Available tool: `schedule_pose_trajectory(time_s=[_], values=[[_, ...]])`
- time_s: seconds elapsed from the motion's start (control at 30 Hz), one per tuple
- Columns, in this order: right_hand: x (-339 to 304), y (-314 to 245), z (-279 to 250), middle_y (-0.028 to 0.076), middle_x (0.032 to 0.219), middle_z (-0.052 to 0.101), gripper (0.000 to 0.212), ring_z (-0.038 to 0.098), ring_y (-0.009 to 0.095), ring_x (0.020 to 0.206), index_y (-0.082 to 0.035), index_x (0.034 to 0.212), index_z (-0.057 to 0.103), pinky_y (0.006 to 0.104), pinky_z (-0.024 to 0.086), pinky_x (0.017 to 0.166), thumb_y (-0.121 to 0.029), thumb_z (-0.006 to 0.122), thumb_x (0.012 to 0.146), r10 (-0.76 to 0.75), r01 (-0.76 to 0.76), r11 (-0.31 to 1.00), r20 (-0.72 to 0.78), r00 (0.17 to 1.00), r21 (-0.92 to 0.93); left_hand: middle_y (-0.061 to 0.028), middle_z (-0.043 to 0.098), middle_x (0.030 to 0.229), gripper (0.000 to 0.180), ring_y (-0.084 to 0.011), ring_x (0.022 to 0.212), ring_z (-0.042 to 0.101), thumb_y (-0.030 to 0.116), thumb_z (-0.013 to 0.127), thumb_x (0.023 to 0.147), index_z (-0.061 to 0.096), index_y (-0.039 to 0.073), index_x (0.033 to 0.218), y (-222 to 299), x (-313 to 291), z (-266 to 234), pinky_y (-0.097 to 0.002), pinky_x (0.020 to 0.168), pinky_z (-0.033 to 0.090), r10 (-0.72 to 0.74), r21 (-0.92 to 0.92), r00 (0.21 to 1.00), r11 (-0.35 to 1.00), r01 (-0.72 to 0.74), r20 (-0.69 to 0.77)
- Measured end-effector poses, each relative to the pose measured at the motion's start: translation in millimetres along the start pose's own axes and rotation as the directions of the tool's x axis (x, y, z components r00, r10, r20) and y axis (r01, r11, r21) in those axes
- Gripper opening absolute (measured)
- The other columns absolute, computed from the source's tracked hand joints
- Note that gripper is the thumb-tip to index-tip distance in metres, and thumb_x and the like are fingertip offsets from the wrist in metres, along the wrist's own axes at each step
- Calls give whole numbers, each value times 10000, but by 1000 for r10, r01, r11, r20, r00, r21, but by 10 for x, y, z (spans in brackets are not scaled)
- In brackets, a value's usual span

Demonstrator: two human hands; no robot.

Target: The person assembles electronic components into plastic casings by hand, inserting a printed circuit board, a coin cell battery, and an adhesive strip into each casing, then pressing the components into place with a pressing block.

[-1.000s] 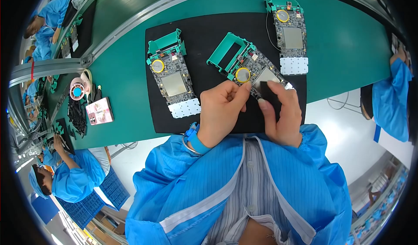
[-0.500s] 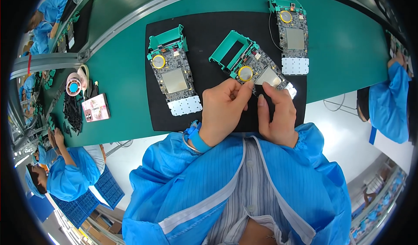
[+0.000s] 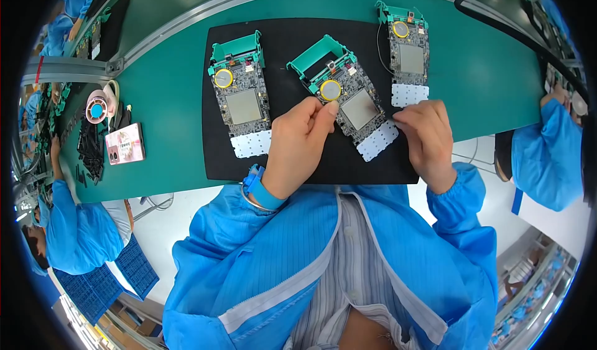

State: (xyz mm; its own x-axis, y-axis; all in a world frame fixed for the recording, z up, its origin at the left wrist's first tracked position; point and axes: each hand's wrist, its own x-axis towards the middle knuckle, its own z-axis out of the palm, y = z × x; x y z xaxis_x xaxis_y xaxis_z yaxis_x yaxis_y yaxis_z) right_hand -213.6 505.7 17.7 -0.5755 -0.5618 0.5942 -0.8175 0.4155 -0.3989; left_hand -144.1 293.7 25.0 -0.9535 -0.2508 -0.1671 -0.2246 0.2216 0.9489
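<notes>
The middle circuit board (image 3: 360, 108) lies tilted on a black mat (image 3: 298, 172), with a green plastic frame (image 3: 319, 57) at its far end, a round yellow-rimmed coin cell (image 3: 330, 90), a silver shield plate and a white dotted strip at the near end. My left hand (image 3: 297, 141) is closed on the board's left edge, thumb and forefinger just below the coin cell. Beside the right edge, near the white strip, my right hand (image 3: 430, 140) is closed in a pinch; whatever its fingertips hold is too small or hidden to tell.
Similar boards lie to the left (image 3: 241, 98) and far right (image 3: 410, 57), the latter with a thin looped wire. On the green table (image 3: 174, 126) at left are a phone (image 3: 125, 143), a small fan (image 3: 97, 109) and black strips (image 3: 91, 148). Co-workers sit on both sides.
The middle board has turned more upright and shifted slightly left. My right hand has moved right, from beside my left thumb to the board's right edge, and its fingers have come together.
</notes>
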Motion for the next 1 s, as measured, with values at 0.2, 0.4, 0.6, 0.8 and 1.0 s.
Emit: schedule_pose_trajectory(time_s=[0.2, 0.4, 0.6, 0.8, 1.0], values=[[194, 160, -84, 82, 927, 585, 266, 552, 249, 869, -43, 919, 637, 343, 452, 747, -40, 636, 653, -275, 269, 961, 236, 932, 58, -60, 579, 574, 272, -60, 499, 485, 177, 653, 889, 576, -33, 735, -13, 11, 13, -236, 453, 370, 37, 24, 999, 999, -38, 36], [354, 120, -27, 87, 858, 525, 296, 528, 259, 853, 2, 941, 605, 330, 463, 730, -77, 613, 656, -460, 385, 883, 329, 825, 269, -70, 581, 557, 286, -85, 470, 501, 182, 675, 873, 575, -31, 709, -19, 42, 42, -251, 430, 368, 57, 43, 998, 997, -57, 5], [251, -207, 27, 70, 819, 511, 245, 515, 216, 751, 10, 818, 619, 324, 450, 694, -85, 624, 591, -448, 457, 889, 291, 846, 39, -117, 563, 542, 304, -138, 433, 506, 178, 676, 869, 549, -40, 699, -40, 52, 81, -287, 408, 357, 167, 138, 985, 978, -159, -46], [224, -179, 6, 94, 799, 524, 202, 524, 240, 710, 4, 897, 611, 347, 455, 642, -19, 663, 703, -180, 152, 981, 272, 945, 121, -106, 529, 530, 282, -141, 426, 464, 166, 660, 877, 537, -32, 719, -93, 24, 52, -307, 418, 342, 170, 108, 985, 980, -166, -26], [282, -219, 143, 86, 698, 539, 145, 518, 234, 591, -13, 879, 593, 355, 397, 543, -27, 676, 761, -32, 16, 995, 171, 985, 95, -83, 501, 535, 232, -113, 447, 435, 143, 635, 885, 533, -23, 759, -139, 83, 27, -295, 430, 317, 131, 1, 989, 991, -131, 70]])
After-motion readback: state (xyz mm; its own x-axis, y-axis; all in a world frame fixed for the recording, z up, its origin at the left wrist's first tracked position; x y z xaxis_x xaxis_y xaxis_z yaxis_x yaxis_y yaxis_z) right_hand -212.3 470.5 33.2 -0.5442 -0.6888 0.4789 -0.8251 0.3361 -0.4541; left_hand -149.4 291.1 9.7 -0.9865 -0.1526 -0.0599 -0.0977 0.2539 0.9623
